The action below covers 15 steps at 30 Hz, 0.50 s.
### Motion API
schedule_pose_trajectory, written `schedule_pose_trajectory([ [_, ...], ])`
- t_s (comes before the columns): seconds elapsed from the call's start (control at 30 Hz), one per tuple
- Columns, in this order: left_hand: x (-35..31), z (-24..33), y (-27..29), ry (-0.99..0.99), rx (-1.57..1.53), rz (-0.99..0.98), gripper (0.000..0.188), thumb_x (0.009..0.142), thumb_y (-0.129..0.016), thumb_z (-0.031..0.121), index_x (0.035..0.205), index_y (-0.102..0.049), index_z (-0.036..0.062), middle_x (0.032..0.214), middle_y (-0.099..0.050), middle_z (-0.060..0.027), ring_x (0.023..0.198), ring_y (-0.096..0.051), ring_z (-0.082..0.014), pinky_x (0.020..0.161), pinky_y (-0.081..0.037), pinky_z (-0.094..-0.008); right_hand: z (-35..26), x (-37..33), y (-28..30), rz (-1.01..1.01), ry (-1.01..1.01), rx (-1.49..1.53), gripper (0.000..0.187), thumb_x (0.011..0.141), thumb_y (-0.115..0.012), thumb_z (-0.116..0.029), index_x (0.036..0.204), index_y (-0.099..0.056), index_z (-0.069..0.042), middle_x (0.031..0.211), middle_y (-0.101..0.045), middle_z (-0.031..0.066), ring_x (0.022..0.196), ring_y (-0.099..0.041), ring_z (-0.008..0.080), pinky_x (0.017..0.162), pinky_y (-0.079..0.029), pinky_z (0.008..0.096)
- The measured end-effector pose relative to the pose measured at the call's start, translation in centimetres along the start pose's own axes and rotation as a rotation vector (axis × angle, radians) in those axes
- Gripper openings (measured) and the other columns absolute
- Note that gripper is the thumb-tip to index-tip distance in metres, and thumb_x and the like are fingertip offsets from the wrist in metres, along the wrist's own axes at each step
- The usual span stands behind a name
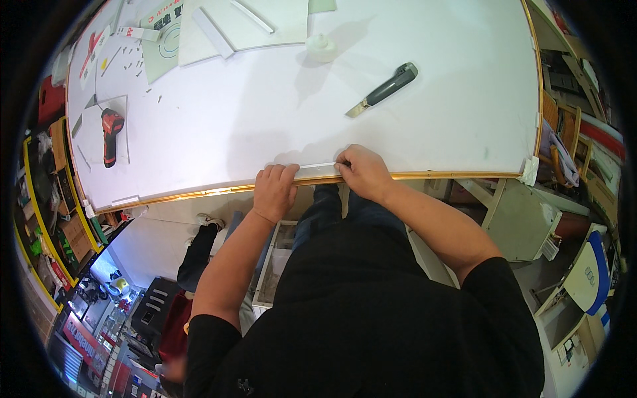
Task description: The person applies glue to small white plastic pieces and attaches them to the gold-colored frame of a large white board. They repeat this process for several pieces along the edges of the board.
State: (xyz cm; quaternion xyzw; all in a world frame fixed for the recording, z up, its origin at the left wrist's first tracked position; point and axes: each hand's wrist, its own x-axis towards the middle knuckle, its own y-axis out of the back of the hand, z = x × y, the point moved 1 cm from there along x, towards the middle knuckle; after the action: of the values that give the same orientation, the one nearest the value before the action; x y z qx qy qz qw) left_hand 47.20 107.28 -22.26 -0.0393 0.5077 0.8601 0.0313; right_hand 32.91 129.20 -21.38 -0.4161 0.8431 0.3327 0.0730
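Note:
A short white strip (pixel 317 170) lies along the near, gold-coloured edge trim (pixel 438 175) of a large white panel (pixel 438 126). My left hand (pixel 275 191) is closed over the strip's left end, fingertips on the panel and thumb near the trim. At the right end, my right hand (pixel 363 171) pinches the strip between thumb and bent fingers. Beyond the right hand lies a utility knife (pixel 385 88) with a dark grey handle, its blade out and pointing toward the lower left.
A red-and-black power screwdriver (pixel 111 136) rests at the left. Small screws (pixel 139 64) lie scattered near a printed sheet (pixel 162 46). A whitish squat bottle (pixel 321 48) stands farther back. White strips (pixel 212 33) sit on a pale board. Another person's leg (pixel 197 252) shows below left.

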Motion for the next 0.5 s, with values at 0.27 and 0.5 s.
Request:
schedule_pose_trajectory([
  [0.27, 0.0, 0.0, 0.1, 0.013, -0.002, -0.018, 0.05, 0.077, -0.073, 0.008, 0.127, -0.063, 0.0113, 0.102, -0.062, -0.0117, 0.101, -0.06, -0.0352, 0.089, -0.049, -0.0477, -0.2, 0.2, -0.2, -0.014, 0.031, -0.092, 0.013, 0.094, -0.067, -0.017, 0.094, -0.074, -0.005, 0.096, -0.068, 0.0159, 0.097, -0.066, 0.0373, 0.087, -0.054, 0.0472],
  [0.5, 0.0, 0.0, 0.2, 0.016, -0.006, -0.043, 0.049, 0.079, -0.073, 0.008, 0.126, -0.064, 0.0114, 0.103, -0.063, -0.0112, 0.102, -0.06, -0.0347, 0.09, -0.049, -0.0473, -0.9, -0.8, 1.3, -0.169, 0.338, -0.4, 0.021, 0.089, -0.073, -0.019, 0.101, -0.068, -0.002, 0.106, -0.063, 0.0159, 0.105, -0.061, 0.0366, 0.09, -0.052, 0.0459],
])
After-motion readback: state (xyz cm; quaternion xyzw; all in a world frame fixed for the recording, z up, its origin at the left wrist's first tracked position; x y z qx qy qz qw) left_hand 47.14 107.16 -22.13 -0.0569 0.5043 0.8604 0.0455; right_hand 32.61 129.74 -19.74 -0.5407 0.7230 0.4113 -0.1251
